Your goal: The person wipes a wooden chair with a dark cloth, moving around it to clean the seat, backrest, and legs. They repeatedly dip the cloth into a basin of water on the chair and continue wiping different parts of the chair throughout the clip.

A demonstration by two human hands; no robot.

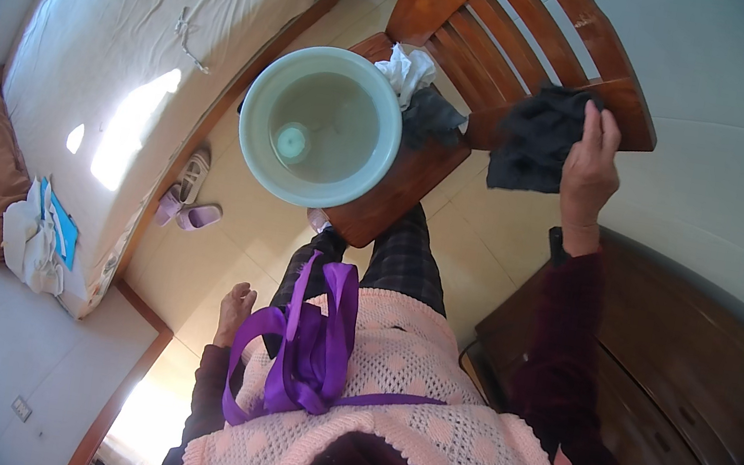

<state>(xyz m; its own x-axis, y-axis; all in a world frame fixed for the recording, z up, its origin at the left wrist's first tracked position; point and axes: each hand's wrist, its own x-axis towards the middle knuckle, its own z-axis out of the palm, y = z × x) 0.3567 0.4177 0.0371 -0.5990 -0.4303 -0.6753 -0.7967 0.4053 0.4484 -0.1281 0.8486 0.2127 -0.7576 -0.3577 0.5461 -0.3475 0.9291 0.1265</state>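
Observation:
My right hand [591,176] grips a dark grey cloth [536,142] by its side, against the end of the wooden chair's backrest [626,101]. Loosely curled and empty, my left hand [235,313] hangs low beside my hip. A pale green plastic basin [247,147] stands on the chair seat [418,174]. Cloudy water [340,111] fills part of it, and a small round pale object [291,141] shows near its lower left. Beside the basin lie a crumpled white cloth [408,74] and a second dark grey cloth [430,116].
A bed [108,8] with a pale sheet runs along the left. Slippers and shoes [192,193] sit on the tiled floor [224,245]. Dark wooden furniture [660,351] with drawers stands at my right. A purple ribbon [318,341] hangs at my waist.

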